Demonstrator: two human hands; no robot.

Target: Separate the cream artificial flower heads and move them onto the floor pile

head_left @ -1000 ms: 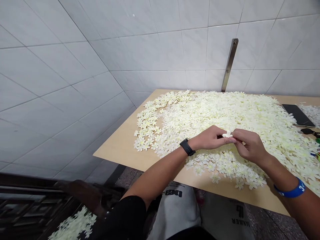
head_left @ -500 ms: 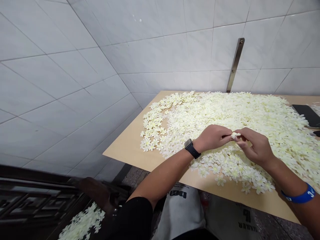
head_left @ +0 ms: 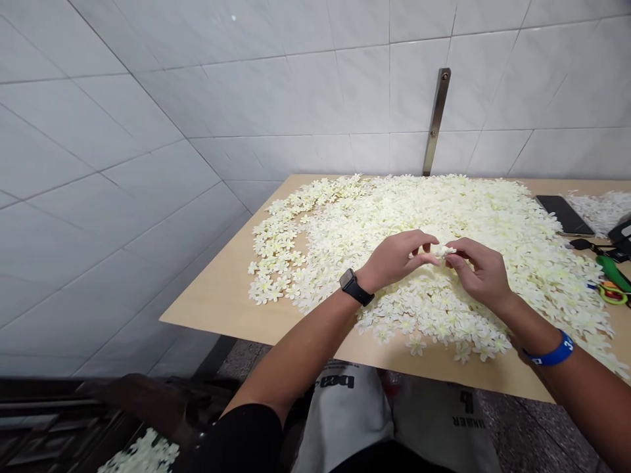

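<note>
Between my two hands is a small white artificial flower [head_left: 444,251], pinched by the thumb and fingers of my right hand [head_left: 480,270]. My left hand [head_left: 398,258] is just left of it, thumb and fingers parted, with the fingertips close to the petals. Whether they touch the flower is hard to tell. Below and around both hands spreads a thick layer of loose pale yellow-white artificial flowers [head_left: 424,203] on the tan board tabletop [head_left: 211,305].
At the right lie a black phone [head_left: 564,215], a pile of small whitish pieces [head_left: 599,209], a black cable [head_left: 594,247] and green-handled scissors [head_left: 614,274]. A tiled wall [head_left: 345,98] with a metal strip [head_left: 436,121] stands behind. More flowers [head_left: 140,454] are low at left, by dark furniture.
My left fingers have parted from their pinch at the flower, while my right hand keeps hold of it. The view has turned rightward, bringing the scissors and cable into sight.
</note>
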